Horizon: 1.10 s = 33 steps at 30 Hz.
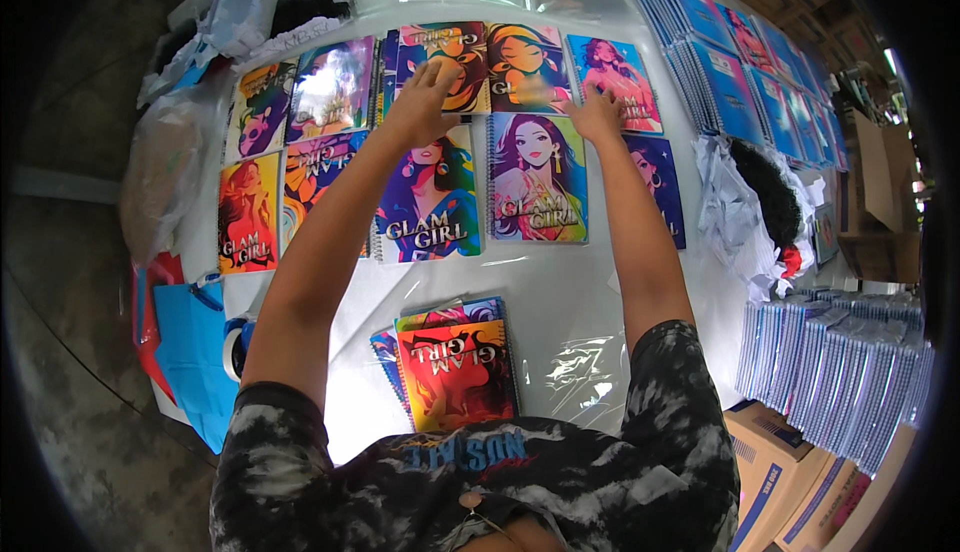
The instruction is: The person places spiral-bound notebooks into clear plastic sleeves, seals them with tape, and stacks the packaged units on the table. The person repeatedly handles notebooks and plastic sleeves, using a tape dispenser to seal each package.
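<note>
Two rows of spiral notebooks with colourful illustrated covers lie on the white table. My left hand (424, 104) is over an orange and dark notebook (468, 44) in the far row, its fingers apart. My right hand (598, 112) has its fingers stretched over the lower left part of a blue notebook with a pink figure (622, 60). Between my hands lies a notebook with a yellow-haired figure (525, 47); below it is one with a dark-haired figure (540, 167). A blue and purple notebook (430, 202) sits below my left hand. My right forearm partly hides a purple notebook (662, 187).
A small notebook pile with a red and orange cover (455, 377) lies close to my body. Stacks of blue notebooks (715, 82) stand at the far right, more spiral-bound stacks (840, 362) at the near right. Crumpled wrapping (735, 212), tape (235, 347) and cardboard boxes (770, 462) surround them.
</note>
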### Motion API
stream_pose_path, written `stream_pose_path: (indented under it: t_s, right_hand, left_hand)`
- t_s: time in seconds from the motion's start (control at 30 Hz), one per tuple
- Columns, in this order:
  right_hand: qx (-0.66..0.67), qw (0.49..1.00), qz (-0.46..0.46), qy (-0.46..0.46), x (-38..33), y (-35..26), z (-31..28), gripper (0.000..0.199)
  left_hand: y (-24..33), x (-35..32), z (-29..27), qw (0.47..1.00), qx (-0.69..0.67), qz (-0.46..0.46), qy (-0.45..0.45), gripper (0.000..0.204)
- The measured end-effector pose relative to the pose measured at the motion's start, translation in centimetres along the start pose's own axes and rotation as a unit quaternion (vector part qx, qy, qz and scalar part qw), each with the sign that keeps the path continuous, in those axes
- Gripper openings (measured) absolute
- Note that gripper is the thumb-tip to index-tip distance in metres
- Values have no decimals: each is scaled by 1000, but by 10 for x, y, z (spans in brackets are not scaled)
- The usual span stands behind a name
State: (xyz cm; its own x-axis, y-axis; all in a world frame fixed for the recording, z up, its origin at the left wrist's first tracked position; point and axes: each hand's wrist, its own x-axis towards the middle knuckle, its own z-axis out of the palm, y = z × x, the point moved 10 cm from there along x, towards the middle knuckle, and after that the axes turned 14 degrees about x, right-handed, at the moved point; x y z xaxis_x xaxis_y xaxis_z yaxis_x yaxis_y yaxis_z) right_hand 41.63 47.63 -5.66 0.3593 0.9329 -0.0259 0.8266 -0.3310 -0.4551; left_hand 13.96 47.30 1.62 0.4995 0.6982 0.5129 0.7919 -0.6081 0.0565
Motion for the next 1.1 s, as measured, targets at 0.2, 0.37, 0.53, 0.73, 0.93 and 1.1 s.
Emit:
stream_pose_path:
  t_s: [0.2, 0.37, 0.53, 0.73, 0.93, 1.1]
  right_hand:
    - [332, 941, 5, -69, -16, -20, -9, 56]
    - [686, 641, 138, -314, -61, -31, 21, 33]
    - [743, 658, 6, -122, -87, 0, -63, 27]
    - [813, 580, 24, 38, -176, 57, -135, 37]
    - [847, 530, -3, 53, -268, 122, -175, 29]
    - [693, 696, 22, 190, -335, 199, -197, 33]
  left_hand:
    - [7, 15, 12, 945, -41, -162, -281, 29]
    - [78, 21, -46, 984, -152, 80, -44, 39]
    - [-65, -10, 32, 917, 121, -319, -207, 81]
    - [8, -18, 69, 986, 148, -73, -32, 64]
    - [-85, -3, -4, 943, -72, -319, 55, 42]
    - [-39, -67, -220, 911, -133, -269, 284, 29]
